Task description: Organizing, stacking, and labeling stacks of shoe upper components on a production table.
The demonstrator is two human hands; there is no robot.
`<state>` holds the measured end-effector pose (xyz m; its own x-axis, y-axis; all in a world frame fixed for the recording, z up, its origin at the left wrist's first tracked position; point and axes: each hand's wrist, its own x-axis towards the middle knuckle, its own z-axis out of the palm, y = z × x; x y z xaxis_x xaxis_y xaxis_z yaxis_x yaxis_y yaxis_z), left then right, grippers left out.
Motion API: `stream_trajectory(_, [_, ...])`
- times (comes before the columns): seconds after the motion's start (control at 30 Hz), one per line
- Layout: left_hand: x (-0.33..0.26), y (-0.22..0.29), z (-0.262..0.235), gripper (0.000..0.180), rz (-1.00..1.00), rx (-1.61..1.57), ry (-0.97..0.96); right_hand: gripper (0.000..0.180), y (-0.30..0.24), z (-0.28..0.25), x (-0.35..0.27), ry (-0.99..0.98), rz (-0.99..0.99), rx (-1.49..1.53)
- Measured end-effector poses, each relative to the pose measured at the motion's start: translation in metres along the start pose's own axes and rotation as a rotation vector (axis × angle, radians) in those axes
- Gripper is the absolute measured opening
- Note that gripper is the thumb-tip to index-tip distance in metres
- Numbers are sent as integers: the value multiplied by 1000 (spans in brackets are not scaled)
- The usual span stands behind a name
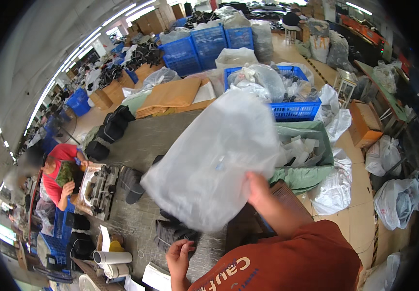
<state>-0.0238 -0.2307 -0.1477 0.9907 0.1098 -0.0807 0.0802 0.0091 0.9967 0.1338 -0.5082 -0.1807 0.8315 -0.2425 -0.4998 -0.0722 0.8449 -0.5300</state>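
A large translucent plastic bag (214, 155) hangs slanted over the table, slightly blurred by motion. My right hand (257, 189) is closed on its right edge. Lower down, my left hand (178, 254) is raised with its fingers loosely bent and apart, and no object shows in it. It is just in front of a stack of black ribbed, curved pieces (168, 235) on the table. Another such stack (131, 184) lies left of the bag. The bag hides the middle of the table and part of the black pieces.
Across the grey table (144, 133), a co-worker in a red shirt (56, 169) is at a metal frame device (98, 189). White rolls (115, 257) lie at the near left. A green-lined bin (299, 150) and a blue crate of plastic bags (294, 110) stand to the right.
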Motion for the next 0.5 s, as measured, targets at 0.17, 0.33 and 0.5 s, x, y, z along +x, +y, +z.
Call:
stream_trajectory(0.17, [8,-26,-4,16,-127,45,25,47,-161,3,80,174,-908,71])
stream_trajectory(0.33, [44,-31,7,16,-222,160,7,29,-294,-32,166,94,-1647,-340])
stream_trajectory(0.5, [89,-24,32,15,-210,410,-11,41,-314,-4,226,1079,-1692,-1718])
